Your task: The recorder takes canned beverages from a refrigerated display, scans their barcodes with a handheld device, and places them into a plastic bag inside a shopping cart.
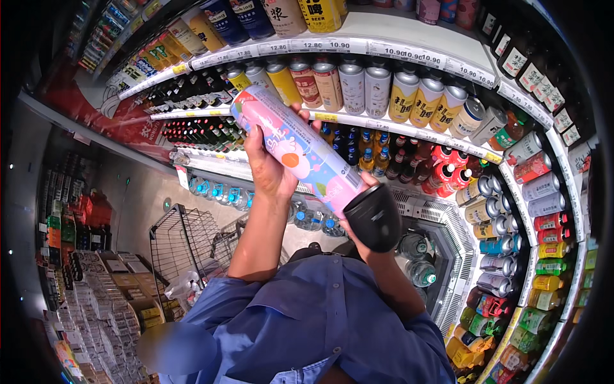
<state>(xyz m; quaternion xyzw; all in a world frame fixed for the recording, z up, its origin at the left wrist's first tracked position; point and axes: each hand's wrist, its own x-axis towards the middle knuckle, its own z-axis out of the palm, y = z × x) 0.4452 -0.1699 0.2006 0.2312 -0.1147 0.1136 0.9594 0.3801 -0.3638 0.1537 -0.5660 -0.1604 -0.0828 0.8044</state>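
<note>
A tall pink and blue beverage can (300,149) with a black cap-like end lies slanted between my two hands in front of the shelves. My left hand (271,165) grips its upper part, the thumb on the near side and fingertips showing past the far edge. Around the lower part, close to the black end (374,218), is my right hand (362,230), largely hidden behind the can and that end. Behind the can, a shelf holds a row of tall beer cans (376,91).
Curved shelves with a white price rail (412,129) run ahead and round to the right, full of cans and bottles. A wire shopping cart (180,240) stands at the left, near stacked packs of drinks (100,307). Large water bottles (309,218) stand low down.
</note>
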